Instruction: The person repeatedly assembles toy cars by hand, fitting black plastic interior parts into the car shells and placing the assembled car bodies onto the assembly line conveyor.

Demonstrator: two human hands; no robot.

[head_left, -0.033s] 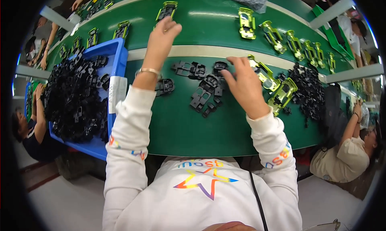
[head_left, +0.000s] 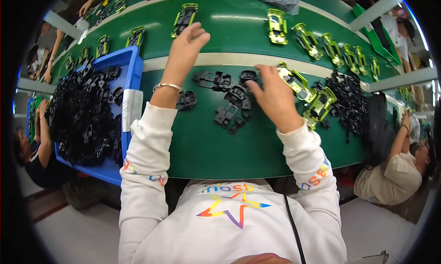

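My left hand [head_left: 189, 42] is raised over the green work surface, fingers apart with nothing in them. Just beyond its fingertips lies a lime-green toy car body with a black chassis [head_left: 185, 19]. My right hand [head_left: 276, 95] is open too, thumb and forefinger spread beside a small black plastic part [head_left: 248, 75]; whether they touch it I cannot tell. Black chassis pieces [head_left: 220, 81] lie between my hands, with another [head_left: 228, 111] nearer me. A black part [head_left: 187, 100] sits by my left wrist. To the right of my right hand rest lime-green car bodies [head_left: 297, 84].
On the left, a blue bin [head_left: 134, 71] holds a heap of black parts [head_left: 87, 117]. More small black parts [head_left: 351, 96] are piled at the right. Lime-green car bodies [head_left: 277, 27] line the far green strip [head_left: 229, 27]. Co-workers sit at both sides.
My left hand has shifted slightly right relative to the car body beyond it, showing more of that body. The whole view has drifted a little; my right hand keeps nearly the same place.
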